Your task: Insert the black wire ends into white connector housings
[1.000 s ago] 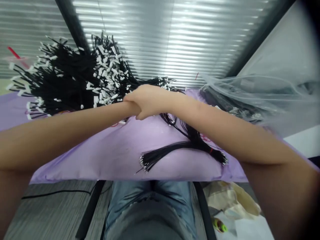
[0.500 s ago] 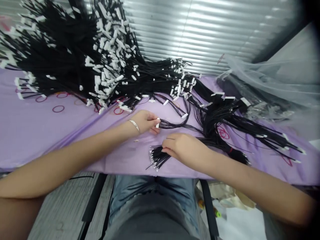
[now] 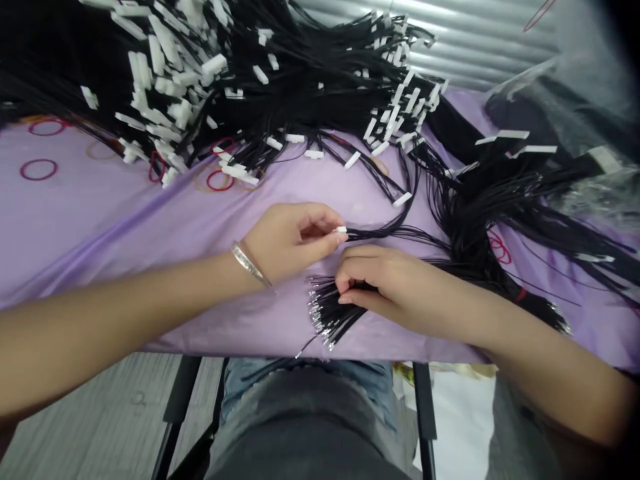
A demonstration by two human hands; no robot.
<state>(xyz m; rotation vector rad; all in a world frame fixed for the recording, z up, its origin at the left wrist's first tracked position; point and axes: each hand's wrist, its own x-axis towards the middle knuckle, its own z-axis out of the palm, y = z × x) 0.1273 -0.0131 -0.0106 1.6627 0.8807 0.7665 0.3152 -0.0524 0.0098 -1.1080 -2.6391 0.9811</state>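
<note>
My left hand [image 3: 293, 233] pinches a small white connector [image 3: 341, 229] between thumb and fingertips, and thin black wires run from it to the right. A silver bangle [image 3: 249, 264] circles my left wrist. My right hand [image 3: 375, 280] closes around a bunch of black wires [image 3: 327, 310], whose metal-crimped ends fan out to the lower left. Just above, a huge heap of black wires with white connectors [image 3: 200, 80] covers the far side of the purple cloth [image 3: 100, 220]. More black wires [image 3: 475, 220] lie to the right.
Several red rubber bands [image 3: 39, 169] lie on the purple cloth at the left. A clear plastic bag [image 3: 575, 87] sits at the upper right. Below the cloth's front edge are my lap in jeans [image 3: 300, 400] and black chair arms [image 3: 180, 393].
My arms were crossed over the cloth and have uncrossed. My hands have come down to the wires, the left now pinching a connector. The view has moved closer to the heap.
</note>
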